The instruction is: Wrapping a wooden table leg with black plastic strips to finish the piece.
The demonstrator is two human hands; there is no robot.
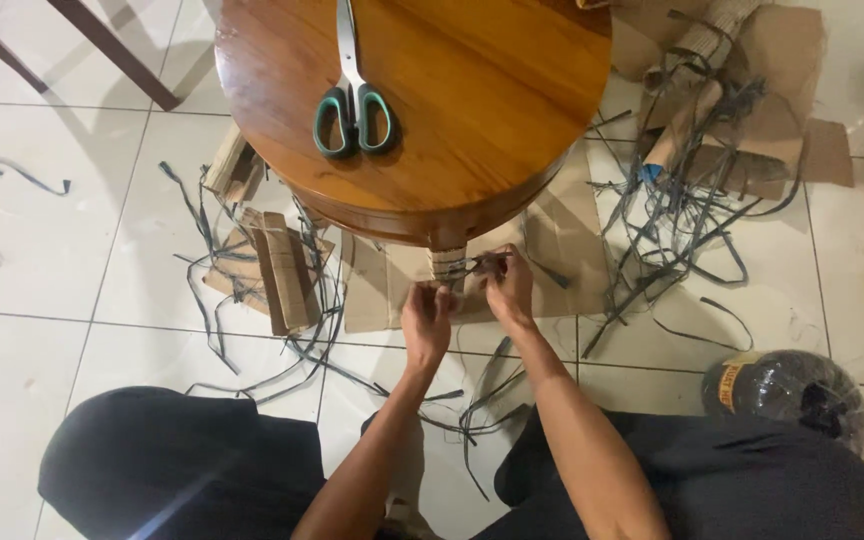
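Both your hands work just below the near rim of the round wooden table (472,130), close together but not touching; your left hand (426,322) has its fingers pinched on the lower part of a small upright cardboard piece (446,264) that stands under that rim, and your right hand (508,287) is closed on a dark strand (476,264) drawn across the cardboard; whether the strand already goes fully round it I cannot tell. To do this wrap well, I judge you should keep the cardboard pinned with the left hand, hold the strand taut with the right, and lay each turn snug against the last so nothing slackens. Counting: one pair of green-handled scissors (354,105) on the table top; one folded cardboard bundle (287,270) on the floor left of the table; at least two cardboard tubes (682,125) right of the table; one clear-wrapped spool (784,390) further right and nearer you; loose dark strips (672,230) around the table, too tangled to count.
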